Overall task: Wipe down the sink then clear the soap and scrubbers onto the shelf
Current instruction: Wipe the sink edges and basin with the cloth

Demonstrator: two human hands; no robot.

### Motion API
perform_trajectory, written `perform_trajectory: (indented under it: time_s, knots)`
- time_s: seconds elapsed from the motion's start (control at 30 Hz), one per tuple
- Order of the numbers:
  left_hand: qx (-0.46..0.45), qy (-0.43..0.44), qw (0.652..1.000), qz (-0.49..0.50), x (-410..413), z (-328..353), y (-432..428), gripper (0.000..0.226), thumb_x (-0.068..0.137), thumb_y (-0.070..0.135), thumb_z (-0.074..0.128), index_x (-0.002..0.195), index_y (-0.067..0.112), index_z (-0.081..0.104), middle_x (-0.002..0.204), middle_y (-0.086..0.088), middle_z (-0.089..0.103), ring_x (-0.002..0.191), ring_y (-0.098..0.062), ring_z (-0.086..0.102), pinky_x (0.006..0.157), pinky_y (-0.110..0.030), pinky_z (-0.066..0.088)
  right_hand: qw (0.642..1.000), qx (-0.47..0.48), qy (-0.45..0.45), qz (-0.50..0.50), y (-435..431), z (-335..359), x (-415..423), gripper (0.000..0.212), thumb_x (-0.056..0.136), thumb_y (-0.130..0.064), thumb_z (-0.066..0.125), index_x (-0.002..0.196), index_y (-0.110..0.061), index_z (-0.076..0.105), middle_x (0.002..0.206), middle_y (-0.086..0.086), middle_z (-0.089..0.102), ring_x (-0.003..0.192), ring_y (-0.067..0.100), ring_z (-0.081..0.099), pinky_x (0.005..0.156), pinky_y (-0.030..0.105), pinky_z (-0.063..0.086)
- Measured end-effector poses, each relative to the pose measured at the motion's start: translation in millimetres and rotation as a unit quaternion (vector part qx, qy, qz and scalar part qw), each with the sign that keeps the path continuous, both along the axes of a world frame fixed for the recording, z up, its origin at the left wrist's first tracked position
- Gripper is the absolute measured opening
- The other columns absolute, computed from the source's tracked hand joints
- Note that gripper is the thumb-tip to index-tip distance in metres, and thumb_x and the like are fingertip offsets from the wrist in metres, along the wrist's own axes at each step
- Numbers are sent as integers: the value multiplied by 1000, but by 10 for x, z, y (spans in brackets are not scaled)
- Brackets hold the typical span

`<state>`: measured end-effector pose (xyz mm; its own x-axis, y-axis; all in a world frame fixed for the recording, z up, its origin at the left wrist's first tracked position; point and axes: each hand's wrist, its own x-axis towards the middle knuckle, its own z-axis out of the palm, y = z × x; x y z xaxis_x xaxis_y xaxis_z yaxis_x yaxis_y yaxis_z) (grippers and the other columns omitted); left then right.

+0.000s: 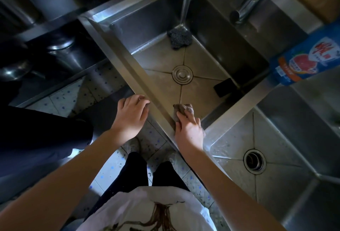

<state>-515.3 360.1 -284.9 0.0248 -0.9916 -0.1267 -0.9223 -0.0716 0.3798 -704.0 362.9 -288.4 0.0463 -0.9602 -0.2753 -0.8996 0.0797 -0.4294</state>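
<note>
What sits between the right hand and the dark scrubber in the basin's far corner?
Nothing visible blocks the way. Between the right hand and the dark scrubber lies only the flat drain cover on the basin floor; the black sponge sits off to the right. That hand grips a brown cloth, though.

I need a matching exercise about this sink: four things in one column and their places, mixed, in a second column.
Things:
1. dark scrubber
2. black sponge
3. blue soap bottle
4. brown cloth

Places:
A. under the right hand, at the near rim of the sink
B. on the ledge to the right of the sink
C. in the far corner of the sink floor
D. on the sink floor, against its right wall

Pairs: 1-C, 2-D, 3-B, 4-A
</note>
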Motion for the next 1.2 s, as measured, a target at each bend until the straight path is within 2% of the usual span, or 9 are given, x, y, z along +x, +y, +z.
perform_trajectory:
  time_s: [0.57,0.67,0.77,0.93,1.07,1.2]
  knots:
    - [-20,10,1000,-13,491,-21,-245,27,93,22,45,118,19,56,125,-2,50,117,-21,42,100,-35,20,999,-26,12,20,-735,-77,879,36,88,-8,52,120,-23,59,132,4,49,106,28,49,78,40,48]
    - [-11,3,1000,-21,494,-41,-279,27,93,22,45,116,17,56,123,-2,51,116,-21,43,100,-37,22,998,-40,-14,47,-717,-72,812,35,89,-12,51,123,-21,57,135,5,48,107,30,49,83,43,51]
    - [-7,3,1000,-27,473,-30,-301,25,93,23,43,115,18,55,121,-2,50,114,-21,44,99,-37,24,996,-55,-38,64,-616,-58,626,36,91,-14,51,125,-22,57,140,3,47,109,29,50,87,40,49]
    - [-2,14,999,-41,381,-9,-313,29,95,24,40,122,19,51,126,-3,47,118,-21,43,102,-40,23,996,-50,-19,67,-280,-66,172,39,89,-12,58,127,-22,59,140,3,50,113,28,52,90,41,51]
    - [-23,25,998,-44,221,-11,-312,28,96,23,40,120,16,53,127,-6,49,118,-24,45,101,-39,22,995,-57,10,81,65,-77,-230,38,88,-10,63,124,-18,62,136,7,54,109,30,57,82,45,57]
    - [-26,33,998,-52,70,-27,-305,29,95,22,41,120,17,53,127,-6,49,119,-24,45,101,-41,24,984,-107,41,136,217,-90,-551,37,76,-4,75,113,-11,69,123,15,63,99,36,65,57,47,60]
